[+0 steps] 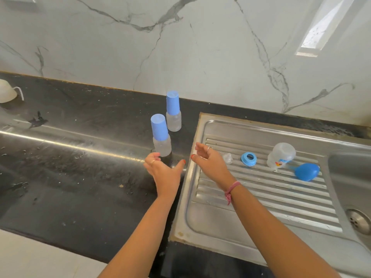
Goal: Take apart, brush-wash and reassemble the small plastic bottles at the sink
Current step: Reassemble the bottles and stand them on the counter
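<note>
Both my hands are empty, fingers loosely spread: left hand (163,169) just short of the near capped bottle (161,135) on the worktop (80,157), right hand (208,159) beside it. Bottle looks light, thin-walled, probably wet (slippery); I'd grip the clear body, not the blue cap.

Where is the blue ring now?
The blue ring lies on the ribbed drainboard, right of centre, between a small clear piece and the uncapped bottle.
</note>
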Motion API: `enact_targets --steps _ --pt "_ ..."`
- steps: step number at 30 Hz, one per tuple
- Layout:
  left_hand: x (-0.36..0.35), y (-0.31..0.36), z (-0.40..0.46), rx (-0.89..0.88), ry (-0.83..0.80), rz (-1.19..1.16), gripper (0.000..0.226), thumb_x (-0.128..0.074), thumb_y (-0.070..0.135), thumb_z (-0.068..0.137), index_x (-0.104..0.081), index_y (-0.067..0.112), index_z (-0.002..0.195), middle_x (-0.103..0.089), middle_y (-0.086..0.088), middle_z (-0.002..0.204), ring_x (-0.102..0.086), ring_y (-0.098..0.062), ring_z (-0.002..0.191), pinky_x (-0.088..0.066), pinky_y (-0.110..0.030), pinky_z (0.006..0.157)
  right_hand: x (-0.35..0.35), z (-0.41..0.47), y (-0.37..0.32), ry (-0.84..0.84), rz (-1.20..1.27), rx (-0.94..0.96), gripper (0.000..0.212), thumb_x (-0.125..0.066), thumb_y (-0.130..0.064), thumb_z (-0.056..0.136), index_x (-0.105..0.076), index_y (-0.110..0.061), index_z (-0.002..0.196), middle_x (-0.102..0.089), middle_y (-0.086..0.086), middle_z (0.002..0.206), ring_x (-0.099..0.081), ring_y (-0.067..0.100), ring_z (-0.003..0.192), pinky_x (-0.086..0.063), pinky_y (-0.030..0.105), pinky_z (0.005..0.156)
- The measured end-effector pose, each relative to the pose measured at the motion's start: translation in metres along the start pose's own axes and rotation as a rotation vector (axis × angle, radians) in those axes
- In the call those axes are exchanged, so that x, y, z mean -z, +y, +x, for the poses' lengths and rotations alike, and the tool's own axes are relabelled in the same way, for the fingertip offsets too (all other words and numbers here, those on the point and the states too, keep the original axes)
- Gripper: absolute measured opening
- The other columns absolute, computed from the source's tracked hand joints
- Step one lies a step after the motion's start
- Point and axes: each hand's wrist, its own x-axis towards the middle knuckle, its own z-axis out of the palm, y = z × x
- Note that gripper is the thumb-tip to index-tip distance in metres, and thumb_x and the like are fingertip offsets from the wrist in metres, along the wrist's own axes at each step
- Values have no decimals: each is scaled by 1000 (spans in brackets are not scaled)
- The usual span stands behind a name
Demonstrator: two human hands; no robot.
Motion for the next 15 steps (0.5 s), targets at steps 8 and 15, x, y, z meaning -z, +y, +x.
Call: enact_targets --steps 8,15 --pt "-42 31 -55 -118 -198 -13 63 -84 11 69 -39 15 113 -33 -1 114 -44 -28 108 -43 -34 94 72 -35 33 127 -133 33 50 -60 -21 94 -46 -15 141 -53 1 139 -47 14 131 -38 31 110" --pt "-82 46 -87 -101 -281 20 67 -80 9 75 -42 10 130 -32 4 120 -48 -23 113 -41 -26 95 125 -47 64 191 -364 29 47 -59 -19 93 -50 -11 138 -54 9 137 -49 22 127 -34 27 105"
